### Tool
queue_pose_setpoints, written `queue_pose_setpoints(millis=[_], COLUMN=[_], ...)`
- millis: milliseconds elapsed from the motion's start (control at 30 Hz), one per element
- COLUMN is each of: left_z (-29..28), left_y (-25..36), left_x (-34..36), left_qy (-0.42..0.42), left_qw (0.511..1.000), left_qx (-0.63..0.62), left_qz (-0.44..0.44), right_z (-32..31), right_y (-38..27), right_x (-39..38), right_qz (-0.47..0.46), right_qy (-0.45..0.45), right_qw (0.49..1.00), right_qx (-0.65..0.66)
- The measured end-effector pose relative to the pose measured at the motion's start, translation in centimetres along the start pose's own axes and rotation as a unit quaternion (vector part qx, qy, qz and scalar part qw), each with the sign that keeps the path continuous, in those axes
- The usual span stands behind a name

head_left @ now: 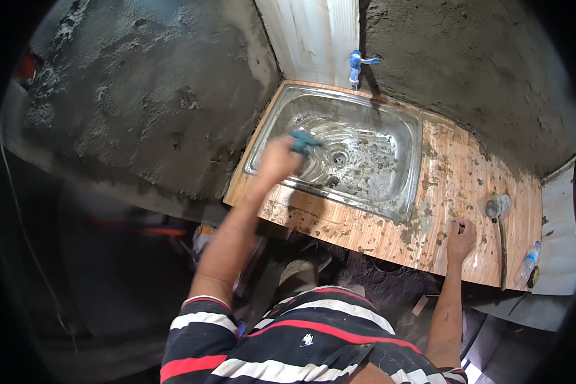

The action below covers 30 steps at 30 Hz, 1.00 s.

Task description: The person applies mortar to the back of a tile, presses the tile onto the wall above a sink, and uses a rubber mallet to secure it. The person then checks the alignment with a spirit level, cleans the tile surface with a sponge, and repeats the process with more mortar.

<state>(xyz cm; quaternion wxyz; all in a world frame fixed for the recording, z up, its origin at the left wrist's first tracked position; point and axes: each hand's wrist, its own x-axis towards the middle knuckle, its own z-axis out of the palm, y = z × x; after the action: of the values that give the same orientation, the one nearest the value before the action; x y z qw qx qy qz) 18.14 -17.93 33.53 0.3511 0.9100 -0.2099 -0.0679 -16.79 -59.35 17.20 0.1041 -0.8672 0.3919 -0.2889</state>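
My left hand (280, 159) is over the left side of a steel sink (416, 153), blurred by motion. It is closed on a blue-green cloth (305, 143), which lies against the basin wall and floor. Grey, wet cement smears and swirl marks cover the basin around the drain (340, 158). On the wood-patterned countertop (441, 185), to the right of the sink, rests my right hand (461, 239) with its fingers curled in. Whatever it may hold is hidden. Just to its right lies a hammer (498, 206) with a long handle.
A blue tap (356, 67) stands at the sink's back edge. Cement crumbs dot the countertop. A clear plastic bottle (528, 264) lies at the right end. Rough cement walls (454, 57) close in the back and left; a pale panel (560, 233) bounds the right.
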Motion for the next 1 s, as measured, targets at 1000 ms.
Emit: queue_pose_setpoints(millis=[1000], left_z=[5.2], left_y=[7.0], left_x=[-0.9], left_qy=[-0.204], left_qw=[0.965], left_qx=[-0.162], left_qz=[-0.044], right_z=[0.1], right_y=[0.5], right_x=[0.1], right_qz=[-0.002], right_qy=[0.007], right_qw=[1.0], right_qx=[0.001])
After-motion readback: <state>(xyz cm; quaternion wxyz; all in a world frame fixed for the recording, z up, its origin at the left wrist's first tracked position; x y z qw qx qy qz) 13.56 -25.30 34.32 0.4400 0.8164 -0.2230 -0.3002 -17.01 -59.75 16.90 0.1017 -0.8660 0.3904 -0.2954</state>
